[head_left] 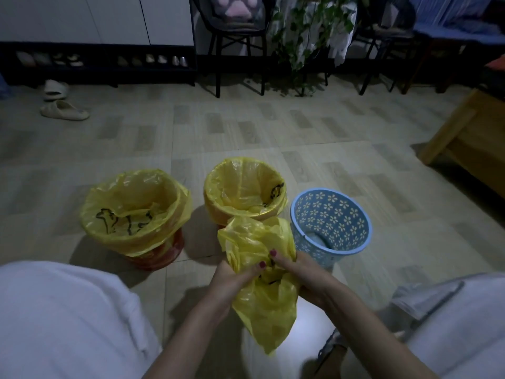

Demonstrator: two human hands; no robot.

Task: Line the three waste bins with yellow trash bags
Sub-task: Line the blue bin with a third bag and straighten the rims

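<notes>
Yellow trash bag no. 3, bunched between both hands over my lap, just in front of the blue bin.
Head view: left hand & right hand fingers pinched on the plastic; 2 bins lined already. Need to find the mouth, rub layers apart, spread wide before dropping in.

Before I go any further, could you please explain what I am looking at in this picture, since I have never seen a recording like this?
There is no machine here: a person wears a camera on the head, looking down at their own two hands. Three waste bins stand on the tiled floor. The red bin and the middle bin already have yellow bags folded over their rims. The blue flowered bin has none yet. The left hand and the right hand both have a grip on a crumpled yellow bag, apparently working it open. Slippers lie farther off.
</notes>
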